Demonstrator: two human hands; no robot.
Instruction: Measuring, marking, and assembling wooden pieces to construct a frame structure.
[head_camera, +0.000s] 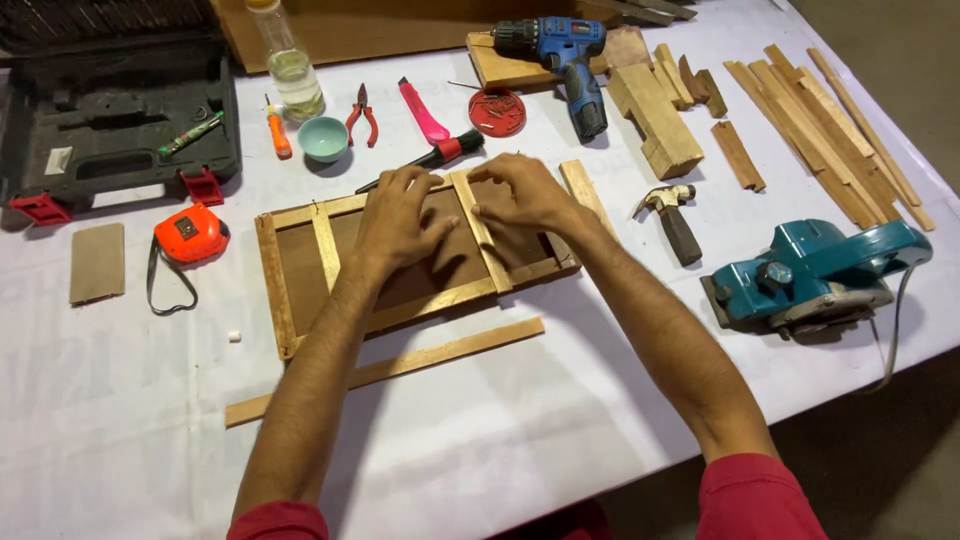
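Hands flat and open: my left hand (402, 215) and right hand (524, 192) press the slat (487, 250) across the wooden frame (277, 290), gripping nothing.

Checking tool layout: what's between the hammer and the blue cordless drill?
In the head view, a chunky pale wood block lies between the hammer and the blue drill, on the white tablecloth.

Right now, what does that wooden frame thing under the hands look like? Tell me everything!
The wooden frame is a flat rectangle of pale wood strips around a dark brown board. Two pale slats cross it, one near its left end, one near the middle. It lies tilted on the white table cover. The left hand rests spread on the brown board; the right hand presses beside the middle slat. A long loose strip lies just in front, apart from it.
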